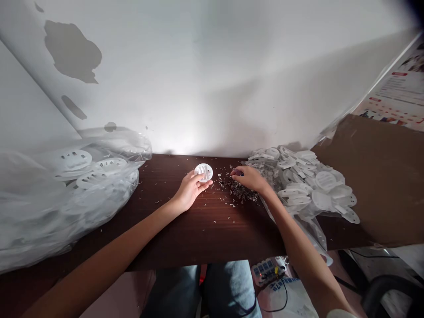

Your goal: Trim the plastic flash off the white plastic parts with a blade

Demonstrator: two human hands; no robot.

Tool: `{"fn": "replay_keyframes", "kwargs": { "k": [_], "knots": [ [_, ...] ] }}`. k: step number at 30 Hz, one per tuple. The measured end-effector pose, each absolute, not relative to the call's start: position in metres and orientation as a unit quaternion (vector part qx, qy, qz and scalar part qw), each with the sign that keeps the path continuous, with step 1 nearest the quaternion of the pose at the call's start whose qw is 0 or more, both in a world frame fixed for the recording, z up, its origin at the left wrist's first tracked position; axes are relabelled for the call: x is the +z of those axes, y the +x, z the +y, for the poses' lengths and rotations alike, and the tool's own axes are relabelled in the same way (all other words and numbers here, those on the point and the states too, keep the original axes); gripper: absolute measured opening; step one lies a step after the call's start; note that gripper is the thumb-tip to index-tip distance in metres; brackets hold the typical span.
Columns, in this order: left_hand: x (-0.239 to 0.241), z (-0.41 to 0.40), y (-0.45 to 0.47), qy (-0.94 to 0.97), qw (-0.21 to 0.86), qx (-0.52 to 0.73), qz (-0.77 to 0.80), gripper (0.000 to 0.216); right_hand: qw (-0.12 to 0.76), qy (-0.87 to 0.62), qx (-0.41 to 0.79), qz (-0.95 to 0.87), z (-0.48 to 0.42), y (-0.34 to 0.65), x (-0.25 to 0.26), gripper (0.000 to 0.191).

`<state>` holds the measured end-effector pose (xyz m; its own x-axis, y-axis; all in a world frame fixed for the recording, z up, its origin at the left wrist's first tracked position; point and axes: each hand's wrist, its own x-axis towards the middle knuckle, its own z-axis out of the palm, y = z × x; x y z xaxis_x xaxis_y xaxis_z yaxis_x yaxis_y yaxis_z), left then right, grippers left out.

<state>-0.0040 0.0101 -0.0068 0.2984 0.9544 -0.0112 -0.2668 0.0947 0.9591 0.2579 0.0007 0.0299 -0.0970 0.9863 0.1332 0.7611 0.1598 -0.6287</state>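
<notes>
The left hand (189, 191) pinches a white disc (206, 171) toward the back edge of the table (185, 240); the right hand (251, 177) curls over small pieces (243, 193), seemingly picking; whether it pinches one I can't tell; the next move likely wants precision.

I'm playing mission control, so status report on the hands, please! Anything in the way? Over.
Left hand holding white disc. Right hand at heap of small pieces, contents of grip unclear. Some pieces scattered on table between hands.

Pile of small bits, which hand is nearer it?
Right. The right hand is at the far edge of the pile; the left hand is off to its left, holding a white disc.
</notes>
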Motion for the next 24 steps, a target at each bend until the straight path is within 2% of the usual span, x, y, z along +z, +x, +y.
{"fn": "replay_keyframes", "kwargs": {
  "k": [4, 9, 15, 19, 24],
  "knots": [
    [-0.005, 0.008, -0.004, 0.455, 0.671, 0.473, 0.346, 0.029, 0.254, -0.596, 0.222, -0.728, 0.001, 0.260, 0.031, 0.019],
    [-0.004, 0.007, -0.003, 0.448, 0.685, 0.457, 0.348, 0.030, 0.179, -0.609, 0.221, -0.741, -0.003, 0.264, 0.038, 0.014],
    [-0.002, 0.006, -0.002, 0.441, 0.696, 0.446, 0.349, 0.027, 0.142, -0.623, 0.215, -0.739, -0.006, 0.273, 0.046, 0.016],
    [-0.001, 0.005, -0.001, 0.442, 0.703, 0.436, 0.348, 0.029, 0.091, -0.614, 0.223, -0.752, -0.005, 0.273, 0.045, 0.010],
    [0.000, 0.005, -0.001, 0.442, 0.706, 0.426, 0.353, 0.031, 0.110, -0.597, 0.196, -0.770, -0.001, 0.267, 0.034, 0.012]
  ]
}}
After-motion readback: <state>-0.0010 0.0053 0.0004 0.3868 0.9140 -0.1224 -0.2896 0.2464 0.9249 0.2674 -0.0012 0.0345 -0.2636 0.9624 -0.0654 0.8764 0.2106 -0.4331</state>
